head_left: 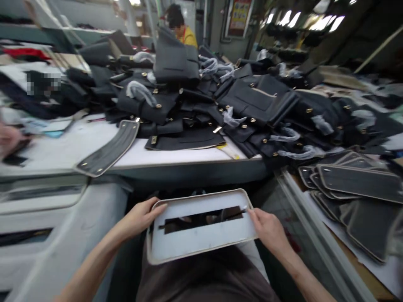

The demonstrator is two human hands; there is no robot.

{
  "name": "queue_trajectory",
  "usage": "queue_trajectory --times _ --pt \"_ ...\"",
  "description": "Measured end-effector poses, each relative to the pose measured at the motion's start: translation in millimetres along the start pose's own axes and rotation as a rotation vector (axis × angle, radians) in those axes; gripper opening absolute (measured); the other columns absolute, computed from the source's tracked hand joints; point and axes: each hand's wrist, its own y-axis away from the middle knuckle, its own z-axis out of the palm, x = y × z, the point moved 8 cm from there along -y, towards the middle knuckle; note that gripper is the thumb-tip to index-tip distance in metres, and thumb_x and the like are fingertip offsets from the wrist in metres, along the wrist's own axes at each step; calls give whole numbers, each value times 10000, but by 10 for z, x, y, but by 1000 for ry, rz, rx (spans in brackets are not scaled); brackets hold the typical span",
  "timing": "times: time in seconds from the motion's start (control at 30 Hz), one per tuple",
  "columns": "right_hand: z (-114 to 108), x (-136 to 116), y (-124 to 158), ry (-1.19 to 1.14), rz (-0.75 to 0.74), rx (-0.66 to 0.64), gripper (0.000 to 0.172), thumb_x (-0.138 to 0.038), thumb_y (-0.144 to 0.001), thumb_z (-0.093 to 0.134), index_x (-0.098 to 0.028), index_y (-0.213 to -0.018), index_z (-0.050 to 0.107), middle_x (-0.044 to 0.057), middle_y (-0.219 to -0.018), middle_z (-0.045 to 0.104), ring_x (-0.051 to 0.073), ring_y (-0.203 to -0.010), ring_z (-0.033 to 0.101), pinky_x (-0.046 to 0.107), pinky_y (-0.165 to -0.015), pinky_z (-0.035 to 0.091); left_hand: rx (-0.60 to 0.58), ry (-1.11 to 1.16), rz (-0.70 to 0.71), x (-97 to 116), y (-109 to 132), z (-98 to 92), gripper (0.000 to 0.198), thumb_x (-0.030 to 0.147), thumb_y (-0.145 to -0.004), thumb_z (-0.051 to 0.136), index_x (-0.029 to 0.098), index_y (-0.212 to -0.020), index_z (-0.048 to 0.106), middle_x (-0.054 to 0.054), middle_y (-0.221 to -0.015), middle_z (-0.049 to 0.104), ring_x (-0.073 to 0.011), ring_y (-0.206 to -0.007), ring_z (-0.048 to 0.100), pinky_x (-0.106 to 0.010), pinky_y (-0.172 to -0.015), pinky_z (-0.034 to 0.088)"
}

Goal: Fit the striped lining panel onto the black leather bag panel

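Pale slotted panel held level-ish over the lap, black bag pieces heaped beyond

From where I stand, the poster (pixel 239 16) on the far wall is the one thing with print, and it is too small and blurred to read. Black bag pieces (pixel 255 98) with gold-coloured fittings and plastic-wrapped handles (pixel 141 93) crowd the white worktop (pixel 138 156), partly hiding a co-worker in a yellow top (pixel 191 37). A dark curved strip (pixel 110 149) overhangs the near edge, left of a flat black strip (pixel 185 141). On the right lie overlapping dark panels (pixel 362 182) with pale edging.

The slotted panel (pixel 201 240) is above the seated person's lap (pixel 204 281), in front of the worktop. Its long axis runs left to right, the right end a little farther forward; the pale face looks up, the slot running lengthwise. The left hand (pixel 146 216) has its grip pinched on the far left corner, thumb on top; the right hand (pixel 269 230) grips the right end.
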Motion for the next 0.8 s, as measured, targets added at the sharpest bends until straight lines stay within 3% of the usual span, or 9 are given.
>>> queue_trajectory --times 0.13,0.23,0.4,0.5,0.67,0.8 --pt "121 131 -1 -284 31 -90 522 -673 -846 464 -239 -1067 651 64 -934 728 271 -904 660 296 -719 426 -8 190 -85 25 409 15 594 649 -858 508 148 -1167 590 -78 -1069 641 -263 -921 588 -278 -713 466" --pt "210 217 8 -413 80 -146 610 -735 -801 456 -223 -1061 662 40 -924 729 261 -912 658 282 -736 449 94 199 -139 -78 693 77 658 642 -829 566 152 -1268 545 -92 -1152 618 -270 -955 581 -305 -778 474" --pt "344 348 -12 -629 117 -153 655 -715 -793 483 -170 -1113 657 45 -939 737 264 -925 662 252 -724 478 172 401 -192 -300 897 451 699 658 -822 595 135 -1275 493 -79 -923 640 -234 -716 598 -306 -608 481" --pt "377 392 -20 -643 108 -131 657 -703 -800 487 -153 -1109 671 39 -922 738 258 -913 663 229 -688 478 253 657 -231 -478 944 655 730 684 -801 618 151 -1275 464 -92 -958 633 -236 -707 609 -312 -567 508" --pt "325 354 -10 -562 77 -93 687 -710 -809 452 -131 -1098 683 42 -909 724 251 -911 645 214 -654 463 288 1318 -327 -797 827 1009 706 752 -840 506 181 -1255 533 -126 -1227 584 -295 -1121 564 -346 -816 543" --pt "278 330 -2 -507 70 -68 705 -715 -809 430 -118 -1084 685 45 -878 706 249 -902 628 217 -650 455 214 1644 -386 -821 436 1358 611 635 -889 543 114 -1202 603 -165 -1026 658 -315 -941 637 -395 -809 549"
